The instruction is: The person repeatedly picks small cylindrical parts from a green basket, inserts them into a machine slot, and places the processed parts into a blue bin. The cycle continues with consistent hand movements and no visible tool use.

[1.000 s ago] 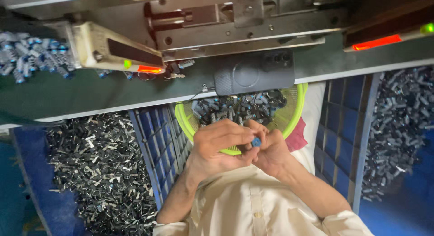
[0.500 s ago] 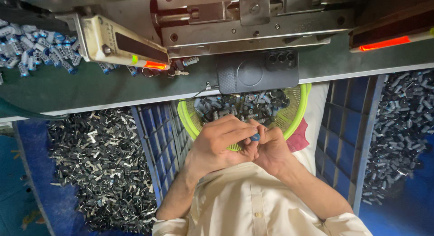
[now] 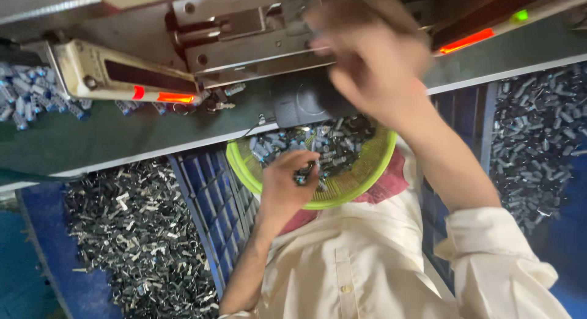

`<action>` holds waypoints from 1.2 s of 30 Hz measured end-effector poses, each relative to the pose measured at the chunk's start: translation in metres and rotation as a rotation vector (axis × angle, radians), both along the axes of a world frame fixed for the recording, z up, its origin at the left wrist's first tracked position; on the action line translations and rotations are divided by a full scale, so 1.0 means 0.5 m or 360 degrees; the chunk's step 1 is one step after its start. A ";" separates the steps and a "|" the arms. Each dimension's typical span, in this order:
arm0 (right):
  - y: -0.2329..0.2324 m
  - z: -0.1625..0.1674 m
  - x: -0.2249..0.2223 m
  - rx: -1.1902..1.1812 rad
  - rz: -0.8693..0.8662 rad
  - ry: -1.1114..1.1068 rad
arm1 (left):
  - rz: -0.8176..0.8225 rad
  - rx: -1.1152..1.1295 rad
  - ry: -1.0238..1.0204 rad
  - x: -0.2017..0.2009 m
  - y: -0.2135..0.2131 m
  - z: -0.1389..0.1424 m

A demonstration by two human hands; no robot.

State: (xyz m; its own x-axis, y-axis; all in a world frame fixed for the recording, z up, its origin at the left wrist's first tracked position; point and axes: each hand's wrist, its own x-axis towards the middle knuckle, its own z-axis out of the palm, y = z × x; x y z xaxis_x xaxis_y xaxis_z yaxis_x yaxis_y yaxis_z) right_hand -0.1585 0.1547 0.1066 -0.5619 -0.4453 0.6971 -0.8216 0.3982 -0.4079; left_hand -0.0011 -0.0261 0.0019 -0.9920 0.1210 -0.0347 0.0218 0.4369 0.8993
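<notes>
Raised from the lap since a moment ago, the right hand (image 3: 367,56) now blurs at 12 o'clock before the grey metal machine (image 3: 244,37); whether its fingers are open or closed cannot be told. Left hand (image 3: 287,184) stays low, fingers (image 3: 304,172) pinched on a small dark metal part (image 3: 306,171) over the lime-green basket (image 3: 367,178) of similar parts. Orange indicator lights (image 3: 468,40) glow along the green desk (image 3: 92,141). Blue crates (image 3: 208,203) and heaps of dark clips (image 3: 128,233) crowd 9 and 3 o'clock, leaving little open room.
</notes>
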 end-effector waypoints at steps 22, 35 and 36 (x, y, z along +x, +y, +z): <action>0.046 -0.079 0.155 -0.0330 -0.0240 -0.0464 | -0.0298 -0.0881 0.0540 -0.024 0.070 -0.077; 0.029 -0.311 0.350 -0.1356 -0.0032 -0.1699 | -0.0232 0.0559 0.0076 0.000 -0.003 0.029; 0.029 -0.309 0.353 -0.1343 -0.0120 -0.1636 | -0.0129 0.0859 -0.0241 -0.003 0.003 0.035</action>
